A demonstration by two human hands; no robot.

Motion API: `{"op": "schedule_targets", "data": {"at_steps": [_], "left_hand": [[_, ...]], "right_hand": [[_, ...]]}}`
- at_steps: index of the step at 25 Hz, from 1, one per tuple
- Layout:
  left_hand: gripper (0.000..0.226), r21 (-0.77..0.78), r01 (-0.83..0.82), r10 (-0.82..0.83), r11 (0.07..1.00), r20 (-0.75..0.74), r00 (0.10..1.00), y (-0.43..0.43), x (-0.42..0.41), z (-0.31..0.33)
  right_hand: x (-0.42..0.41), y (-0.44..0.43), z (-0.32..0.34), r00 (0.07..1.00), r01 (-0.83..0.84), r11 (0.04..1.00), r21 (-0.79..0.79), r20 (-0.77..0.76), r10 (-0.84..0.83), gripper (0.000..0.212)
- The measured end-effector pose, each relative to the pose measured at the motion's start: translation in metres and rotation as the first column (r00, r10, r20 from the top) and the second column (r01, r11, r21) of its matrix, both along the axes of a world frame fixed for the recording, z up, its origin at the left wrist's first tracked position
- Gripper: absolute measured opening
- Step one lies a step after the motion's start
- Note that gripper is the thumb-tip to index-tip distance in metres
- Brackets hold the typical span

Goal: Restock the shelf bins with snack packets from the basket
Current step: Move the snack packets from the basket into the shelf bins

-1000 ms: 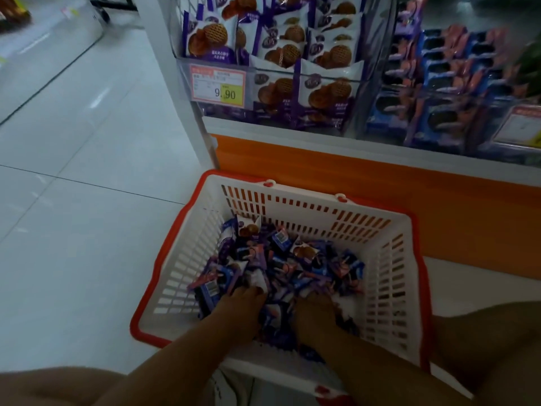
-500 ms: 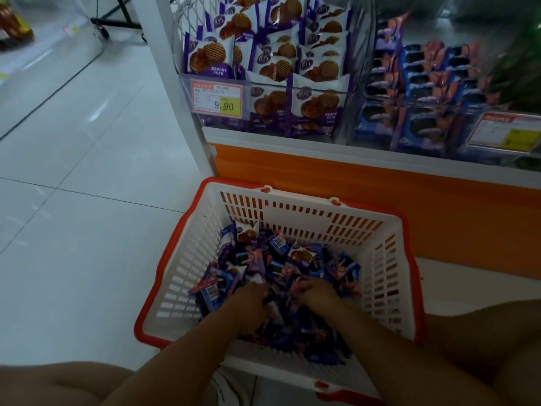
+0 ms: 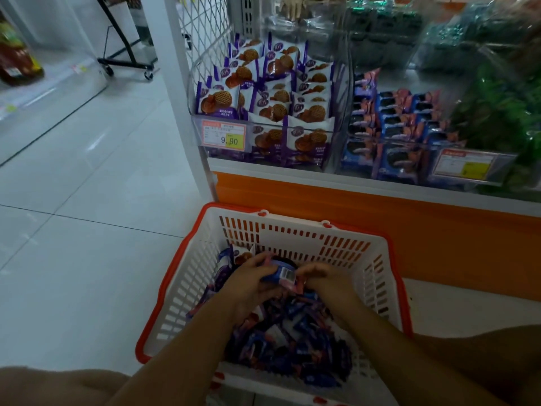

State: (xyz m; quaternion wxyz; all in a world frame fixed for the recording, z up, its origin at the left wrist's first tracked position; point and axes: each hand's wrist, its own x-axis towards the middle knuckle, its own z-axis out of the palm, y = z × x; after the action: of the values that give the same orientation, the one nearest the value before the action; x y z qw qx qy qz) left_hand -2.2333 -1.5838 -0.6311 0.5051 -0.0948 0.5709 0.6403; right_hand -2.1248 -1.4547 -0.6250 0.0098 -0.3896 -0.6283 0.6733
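1. The basket (image 3: 292,230) is matt white plastic, slotted, with a smooth orange rim.
2. The snack packets (image 3: 292,341) inside it are glossy, crinkled film.
3. The shelf bins (image 3: 332,133) are clear, shiny plastic.
4. The floor (image 3: 87,186) is smooth tile with a soft sheen.
5. The mesh panel (image 3: 205,30) looks like white-coated metal wire.

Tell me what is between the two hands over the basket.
In the head view, a blue snack packet with a barcode label, gripped by the left hand and the right hand.
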Motion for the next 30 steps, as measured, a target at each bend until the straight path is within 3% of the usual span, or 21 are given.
{"op": "schedule_targets", "data": {"at_steps": [3,5,8,11,14,15,17,19,22,26,30], "left_hand": [[0.057,0.072,0.004,-0.003,0.997,-0.009,1.0,0.001,0.002,0.008],[0.05,0.087,0.058,-0.053,0.995,-0.056,0.997,0.0,0.005,0.011],[0.037,0.054,0.116,-0.111,0.992,-0.088,0.99,0.002,0.006,0.012],[0.033,-0.009,0.155,-0.155,0.988,-0.045,0.987,0.002,0.005,0.012],[0.041,0.033,0.102,-0.103,0.994,0.03,0.994,0.003,0.001,0.013],[0.038,0.058,0.069,-0.07,0.996,0.011,0.998,0.005,0.0,0.014],[0.034,0.1,-0.002,0.005,0.995,-0.027,1.0,0.009,-0.001,0.015],[0.043,0.135,-0.01,0.017,0.991,-0.05,0.999,0.01,-0.002,0.014],[0.033,0.173,0.036,-0.027,0.984,-0.055,0.998,0.008,-0.001,0.014],[0.025,0.156,0.088,-0.079,0.984,-0.062,0.995,0.01,0.0,0.013],[0.026,0.044,0.156,-0.143,0.987,-0.207,0.968,0.011,-0.002,0.017]], "right_hand": [[0.0,0.008,0.001,0.99,0.117,0.948,-0.295,-0.041,-0.135,0.026],[0.0,0.009,0.0,0.993,0.09,0.942,-0.324,-0.046,-0.11,0.033],[0.0,0.008,-0.001,0.998,0.046,0.982,-0.182,-0.039,-0.054,0.038],[0.002,0.008,0.0,0.994,0.059,0.993,0.102,-0.094,-0.049,0.027],[0.002,0.002,0.005,0.981,-0.095,0.886,0.453,-0.106,0.16,0.03],[0.002,0.001,0.003,0.971,-0.143,0.851,0.506,-0.095,0.219,0.036],[0.002,-0.001,0.003,0.964,-0.15,0.896,0.418,-0.138,0.226,0.04],[-0.002,0.002,0.009,0.977,-0.063,0.981,0.186,-0.189,0.099,0.045],[-0.009,0.014,0.006,0.982,0.087,0.988,-0.128,-0.153,-0.106,0.052],[-0.007,0.019,-0.009,0.986,0.099,0.99,-0.099,-0.122,-0.111,0.04],[-0.008,0.022,-0.003,0.973,0.114,0.983,-0.147,-0.182,-0.14,0.049]]}}
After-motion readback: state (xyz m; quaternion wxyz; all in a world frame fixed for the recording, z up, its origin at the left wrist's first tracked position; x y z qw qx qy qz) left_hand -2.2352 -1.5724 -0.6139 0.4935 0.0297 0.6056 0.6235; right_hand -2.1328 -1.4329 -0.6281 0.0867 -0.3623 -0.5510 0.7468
